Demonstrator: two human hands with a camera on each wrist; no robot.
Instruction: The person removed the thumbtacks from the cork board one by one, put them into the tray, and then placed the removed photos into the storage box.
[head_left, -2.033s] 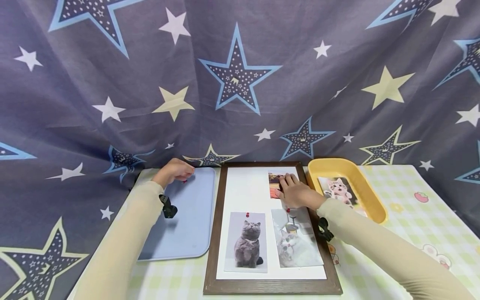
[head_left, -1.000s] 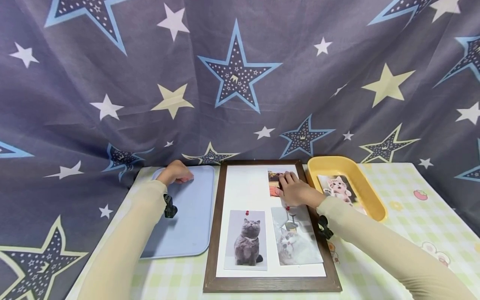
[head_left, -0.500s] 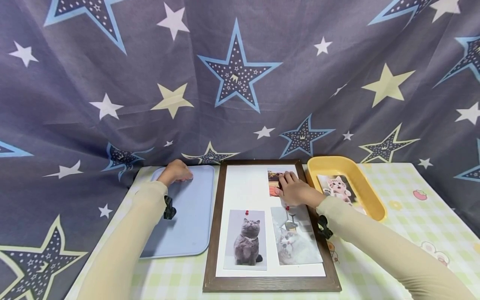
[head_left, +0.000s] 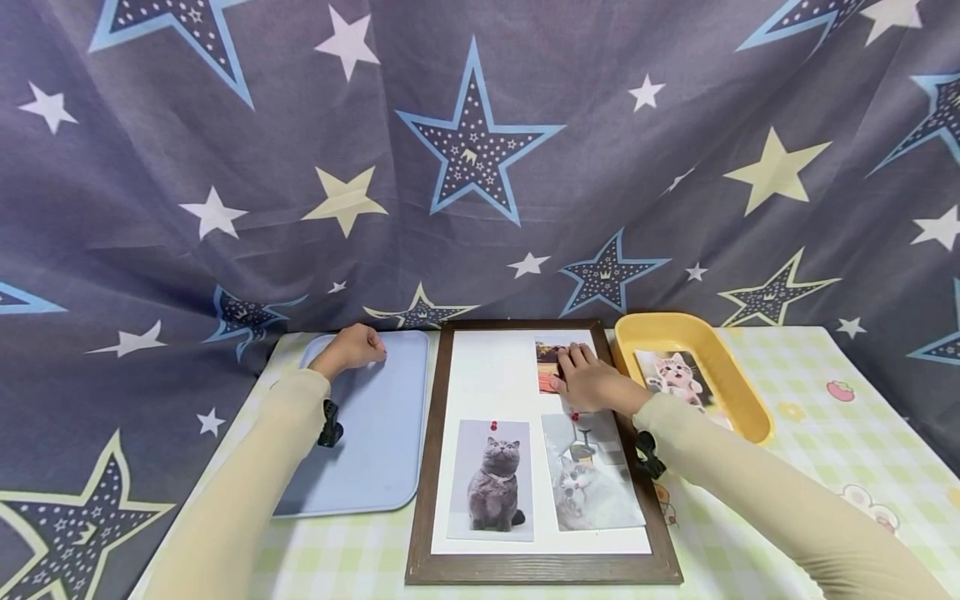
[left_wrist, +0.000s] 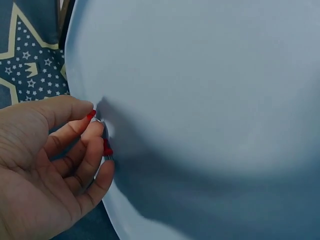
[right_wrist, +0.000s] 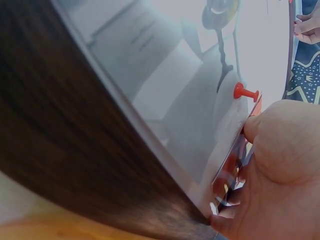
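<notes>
Over the far end of the blue tray (head_left: 375, 450), my left hand (head_left: 351, 348) pinches a red push pin (left_wrist: 91, 115) between thumb and index finger. A second red push pin (left_wrist: 107, 148) shows against its other fingers in the left wrist view. My right hand (head_left: 592, 382) lies with its fingers extended on a photo with orange and dark tones (head_left: 548, 375), at the top right of the framed white board (head_left: 491, 367). It covers much of that photo. Below it, a red push pin (right_wrist: 245, 92) stands in the white cat photo (head_left: 596, 492).
A grey cat photo (head_left: 491, 500) is pinned at the board's lower left with a red push pin (head_left: 493, 426). To the board's right, a yellow bin (head_left: 753, 408) contains a kitten photo (head_left: 675, 379). The starred curtain (head_left: 480, 258) hangs right behind the checked tablecloth (head_left: 802, 450).
My left hand lowered over the red push pin seen below it in the tray, then turned, with its pinching fingertips now showing at the right. My right hand stays on the photo.
</notes>
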